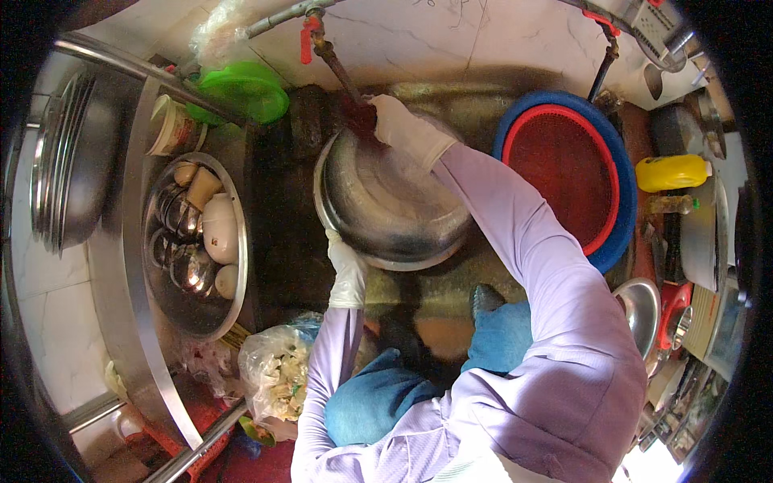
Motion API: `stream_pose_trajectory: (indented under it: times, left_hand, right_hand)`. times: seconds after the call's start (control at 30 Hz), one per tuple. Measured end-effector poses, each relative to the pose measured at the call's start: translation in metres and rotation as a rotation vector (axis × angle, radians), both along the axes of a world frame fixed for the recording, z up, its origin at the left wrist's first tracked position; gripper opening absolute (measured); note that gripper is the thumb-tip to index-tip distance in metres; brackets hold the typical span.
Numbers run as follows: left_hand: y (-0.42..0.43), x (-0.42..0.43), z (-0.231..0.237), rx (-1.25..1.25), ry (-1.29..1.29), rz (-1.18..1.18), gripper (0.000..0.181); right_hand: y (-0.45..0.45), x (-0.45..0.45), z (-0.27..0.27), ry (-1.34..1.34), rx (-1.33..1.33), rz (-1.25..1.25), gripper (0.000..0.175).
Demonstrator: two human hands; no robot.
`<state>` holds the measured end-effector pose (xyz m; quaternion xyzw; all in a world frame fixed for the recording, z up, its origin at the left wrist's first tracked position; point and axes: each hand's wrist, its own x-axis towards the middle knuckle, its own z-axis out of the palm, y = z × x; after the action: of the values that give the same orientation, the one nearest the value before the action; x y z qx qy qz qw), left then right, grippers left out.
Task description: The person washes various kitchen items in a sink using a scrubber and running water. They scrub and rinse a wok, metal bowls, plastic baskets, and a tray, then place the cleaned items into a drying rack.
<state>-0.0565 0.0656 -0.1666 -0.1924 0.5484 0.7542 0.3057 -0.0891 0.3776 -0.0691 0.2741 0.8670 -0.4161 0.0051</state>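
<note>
A large stainless-steel basin (392, 205) lies before me, apparently bottom up, on the wet floor. My left hand (347, 271), in a whitish glove, grips its rim at the near left. My right hand (407, 130), gloved too, reaches across to the far side, just below a tap pipe (335, 63). Against its fingers is a dark red, blurred thing (361, 121), perhaps a cloth or scrubber; whether the hand is closed on it is unclear.
On the right, a red mesh basket (558, 175) sits inside a blue tub (628, 199), near a yellow bottle (673, 173). At left, a metal bowl (243, 265) holds ladles and pale rounded items. A green plastic basin (241, 90) stands behind; a plastic bag of scraps (275, 374) is near my knee.
</note>
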Motion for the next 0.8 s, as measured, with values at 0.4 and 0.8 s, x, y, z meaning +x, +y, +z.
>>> stream_pose_trajectory:
  times: [0.4, 0.8]
  left_hand:
    - [-0.006, -0.013, -0.008, 0.099, -0.017, 0.017, 0.063]
    - [0.000, 0.008, 0.004, -0.235, 0.198, 0.122, 0.058]
  right_hand:
    - [-0.135, 0.083, 0.034, 0.406, 0.649, 0.413, 0.031]
    - [-0.036, 0.094, 0.000, 0.301, 0.402, 0.136, 0.028]
